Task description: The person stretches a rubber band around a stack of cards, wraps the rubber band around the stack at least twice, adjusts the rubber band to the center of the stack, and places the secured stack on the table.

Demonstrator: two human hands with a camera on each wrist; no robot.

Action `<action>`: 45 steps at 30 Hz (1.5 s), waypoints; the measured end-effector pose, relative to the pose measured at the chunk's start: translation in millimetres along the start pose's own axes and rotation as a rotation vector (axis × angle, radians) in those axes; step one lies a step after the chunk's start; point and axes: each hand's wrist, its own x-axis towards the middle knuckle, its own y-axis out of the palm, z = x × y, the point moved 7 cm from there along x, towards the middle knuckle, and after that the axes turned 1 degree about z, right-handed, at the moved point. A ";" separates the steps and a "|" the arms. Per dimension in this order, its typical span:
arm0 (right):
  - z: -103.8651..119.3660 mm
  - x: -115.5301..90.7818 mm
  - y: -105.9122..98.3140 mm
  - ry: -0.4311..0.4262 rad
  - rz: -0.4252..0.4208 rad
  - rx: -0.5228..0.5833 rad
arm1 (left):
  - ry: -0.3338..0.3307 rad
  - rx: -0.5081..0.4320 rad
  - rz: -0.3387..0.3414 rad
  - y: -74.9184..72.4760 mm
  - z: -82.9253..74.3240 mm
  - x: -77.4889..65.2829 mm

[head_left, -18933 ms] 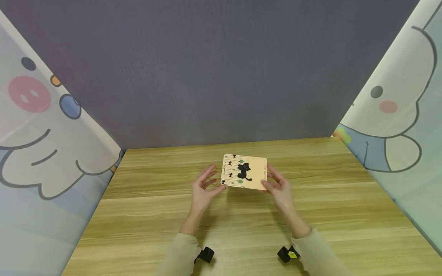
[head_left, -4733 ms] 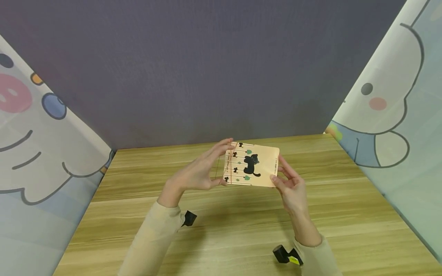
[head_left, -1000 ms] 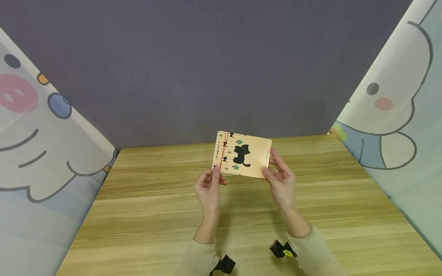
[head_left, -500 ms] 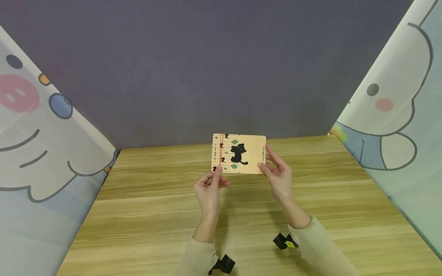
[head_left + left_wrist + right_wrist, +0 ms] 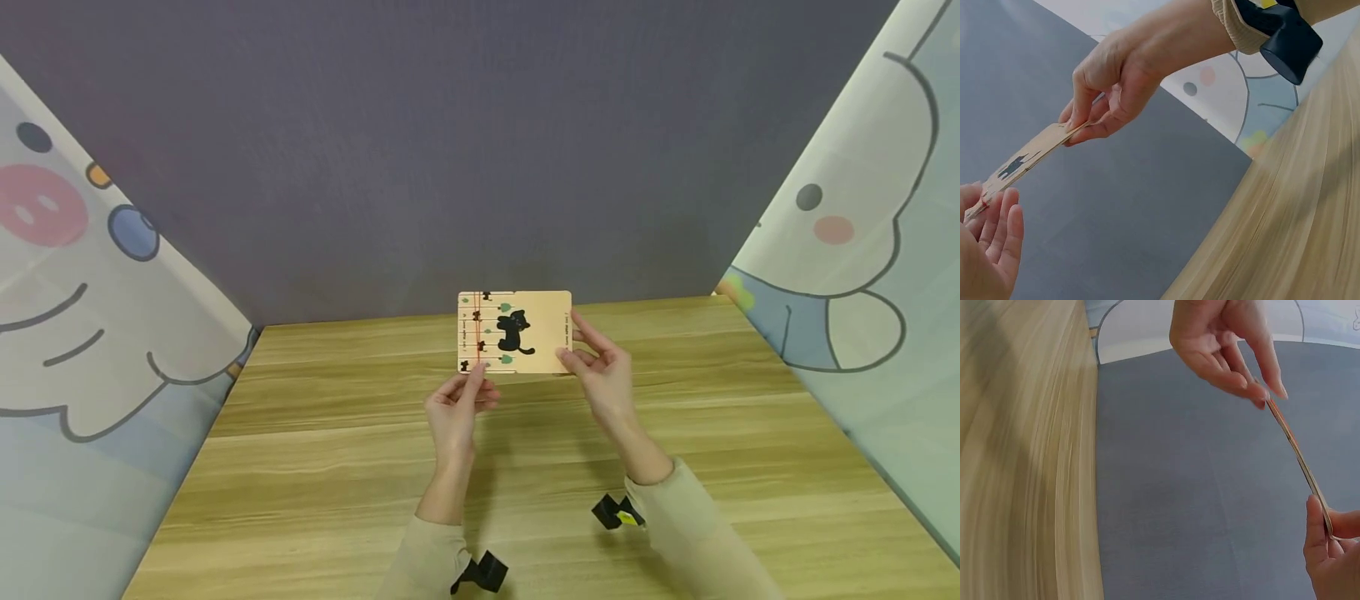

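Observation:
A thin cream booklet point(image 5: 551, 325) printed with a black cat is held up above the table. Two strands of a red rubber band point(image 5: 477, 333) cross its left part from top to bottom. My left hand point(image 5: 453, 417) pinches the lower left edge, thumb on the front at the band's lower end. At the right end my right hand point(image 5: 609, 387) grips the lower corner, thumb in front and fingers behind. Seen edge-on in the right wrist view, the booklet point(image 5: 1297, 453) shows thin layers; its back is hidden in the head view.
Below the hands lies a wood-grain table point(image 5: 315, 467). A dark grey panel point(image 5: 480, 150) rises along its far edge. Cartoon-printed curtains stand at the left point(image 5: 82, 358) and right point(image 5: 847, 250). A black wrist camera point(image 5: 487, 572) sits by the left sleeve.
Earlier, my left hand stretched the band over the booklet's left end; now the band lies across the front and that hand pinches the edge. In the last second the booklet has levelled and shifted slightly left.

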 end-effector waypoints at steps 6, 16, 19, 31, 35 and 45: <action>-1.1 2.8 2.4 -0.001 0.025 -0.018 | -0.031 0.004 0.012 -2.9 0.7 1.0; -3.1 1.4 0.5 -0.006 -0.007 0.017 | -0.096 -0.036 0.136 14.5 2.8 -2.3; -1.4 3.7 -3.5 -0.009 -0.016 0.041 | -0.085 -0.027 0.121 11.4 3.6 1.6; -8.6 2.3 -2.9 0.030 0.028 0.026 | -0.056 -0.013 0.186 28.0 -23.4 -7.7; -10.2 2.5 -1.8 0.036 0.047 0.008 | -0.117 -0.007 0.225 38.3 -20.1 -12.3; -9.5 8.0 -8.7 0.054 0.062 0.009 | -0.165 -0.016 0.162 17.0 0.7 -1.5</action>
